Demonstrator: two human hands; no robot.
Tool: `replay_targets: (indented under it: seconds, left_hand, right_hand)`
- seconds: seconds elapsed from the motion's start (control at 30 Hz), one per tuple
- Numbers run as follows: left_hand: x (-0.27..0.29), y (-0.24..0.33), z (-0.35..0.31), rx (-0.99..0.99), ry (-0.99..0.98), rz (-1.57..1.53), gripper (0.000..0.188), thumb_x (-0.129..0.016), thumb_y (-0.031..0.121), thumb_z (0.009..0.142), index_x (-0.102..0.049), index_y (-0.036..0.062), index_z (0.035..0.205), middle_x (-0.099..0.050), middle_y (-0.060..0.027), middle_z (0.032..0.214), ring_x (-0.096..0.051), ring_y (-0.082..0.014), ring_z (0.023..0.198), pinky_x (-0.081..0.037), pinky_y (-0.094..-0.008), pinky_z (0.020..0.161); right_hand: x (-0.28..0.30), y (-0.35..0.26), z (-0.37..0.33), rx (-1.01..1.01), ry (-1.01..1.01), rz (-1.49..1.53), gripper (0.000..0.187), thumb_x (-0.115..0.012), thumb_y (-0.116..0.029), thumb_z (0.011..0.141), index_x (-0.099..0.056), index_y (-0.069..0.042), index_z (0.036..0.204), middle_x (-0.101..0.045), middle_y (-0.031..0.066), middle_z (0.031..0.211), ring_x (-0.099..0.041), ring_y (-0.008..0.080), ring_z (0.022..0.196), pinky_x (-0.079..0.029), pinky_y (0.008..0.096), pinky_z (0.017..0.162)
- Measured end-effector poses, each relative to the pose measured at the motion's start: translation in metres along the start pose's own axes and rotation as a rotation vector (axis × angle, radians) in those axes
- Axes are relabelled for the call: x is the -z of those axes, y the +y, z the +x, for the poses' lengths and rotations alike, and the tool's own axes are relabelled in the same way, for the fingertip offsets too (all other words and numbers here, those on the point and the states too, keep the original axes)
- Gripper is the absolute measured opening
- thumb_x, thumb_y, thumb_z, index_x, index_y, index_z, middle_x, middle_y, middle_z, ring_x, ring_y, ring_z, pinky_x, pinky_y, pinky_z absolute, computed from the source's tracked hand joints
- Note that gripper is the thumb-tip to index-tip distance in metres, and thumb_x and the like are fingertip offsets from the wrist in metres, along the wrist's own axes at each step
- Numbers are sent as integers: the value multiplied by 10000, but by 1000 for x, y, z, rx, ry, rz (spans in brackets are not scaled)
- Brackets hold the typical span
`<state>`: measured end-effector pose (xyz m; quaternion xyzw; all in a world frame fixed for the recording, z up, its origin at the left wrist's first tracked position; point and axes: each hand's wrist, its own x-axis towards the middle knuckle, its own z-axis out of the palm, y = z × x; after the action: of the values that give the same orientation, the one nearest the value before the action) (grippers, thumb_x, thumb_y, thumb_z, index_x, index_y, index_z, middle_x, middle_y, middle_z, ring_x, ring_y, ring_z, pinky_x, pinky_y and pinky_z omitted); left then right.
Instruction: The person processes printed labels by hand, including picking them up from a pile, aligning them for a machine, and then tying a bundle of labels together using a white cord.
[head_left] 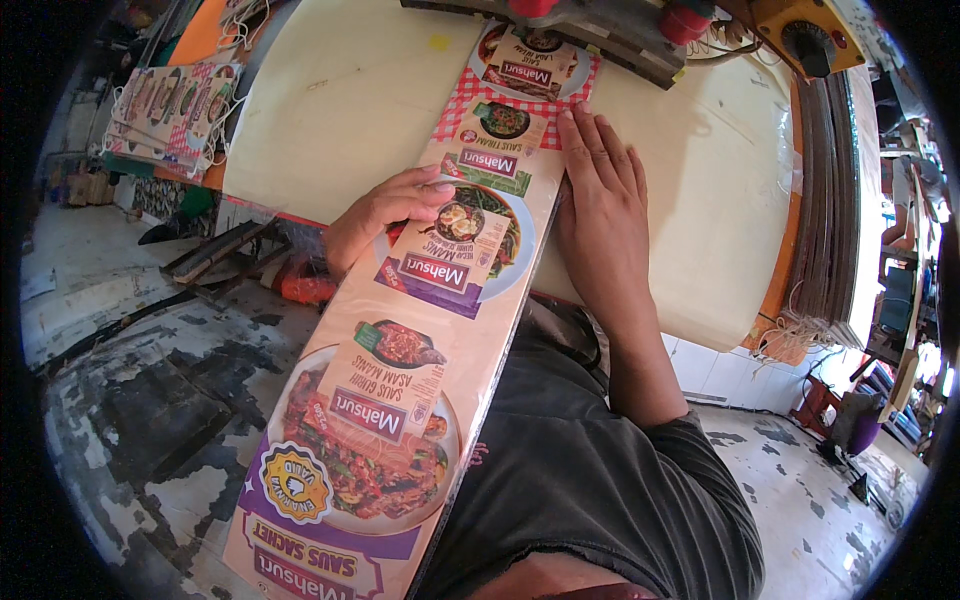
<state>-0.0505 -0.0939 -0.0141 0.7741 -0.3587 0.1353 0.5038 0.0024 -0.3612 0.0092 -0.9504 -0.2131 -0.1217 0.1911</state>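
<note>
A long, narrow printed display panel (pixel 472 335), tan with food pictures and glossy like plastic film, slants from the far middle to the lower left. Its far end lies on the cream tabletop (pixel 340 90), just under a dark metal machine bar (pixel 620 55); its near end juts past the table's edge. My left hand (pixel 385 212) curls over the panel's left edge, fingertips on its face; the left forearm is hidden beneath the panel. Along the right edge, my right hand (pixel 605 185) lies flat with fingers stretched, touching the panel and the tabletop.
Red knobs (pixel 686 22) and a yellow box with a black dial (pixel 808 45) belong to the machine. At the far left sits a stack of printed cards with white cords (pixel 170 115). Dark boards (pixel 830 200) stand at the right edge. The floor (pixel 150 400) is patchy grey.
</note>
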Motion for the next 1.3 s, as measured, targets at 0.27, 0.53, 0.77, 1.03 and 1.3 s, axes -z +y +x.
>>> replay_targets:
  seconds: [0.27,0.53,0.77,1.03,1.3]
  left_hand:
    - [12,-11,-2,-52,-161,-11,610,-846,168,794,-494,24,1272,-551,-249,1404,-435,-429,1403,-334,-533,1173]
    - [13,-16,0,-40,-194,-58,581,-816,167,823,-490,33,1285,-551,-261,1397,-419,-416,1413,-320,-536,1178]
    - [-3,-30,-26,93,242,-541,490,-760,150,888,-496,2,1273,-535,-336,1372,-484,-380,1361,-365,-554,1149]
    - [1,-6,-11,-11,799,-775,328,-543,260,1019,-547,48,1270,-627,-193,1212,-486,-366,1319,-362,-538,1185]
    - [59,-18,-17,-307,633,-1193,70,-605,151,977,-647,95,986,-549,-31,720,-501,-166,805,-417,-313,986]
  right_hand:
    - [3,0,0,-10,-24,16,542,-500,-38,971,-442,-104,1507,-471,122,1535,-410,311,1442,-275,489,1197]
    - [2,3,0,19,-6,-4,539,-568,-90,932,-471,-67,1461,-454,111,1550,-426,305,1429,-308,522,1177]
    - [13,-1,-1,33,-30,68,572,-626,-124,929,-484,-140,1483,-493,89,1523,-413,328,1432,-298,484,1182]
    - [26,2,-1,256,-9,516,410,-769,-296,832,-701,-86,1177,-682,108,1232,-594,322,1117,-467,440,966]
    - [21,3,-8,-67,153,889,204,-756,-171,873,-671,-15,974,-645,82,863,-531,160,712,-439,279,632]
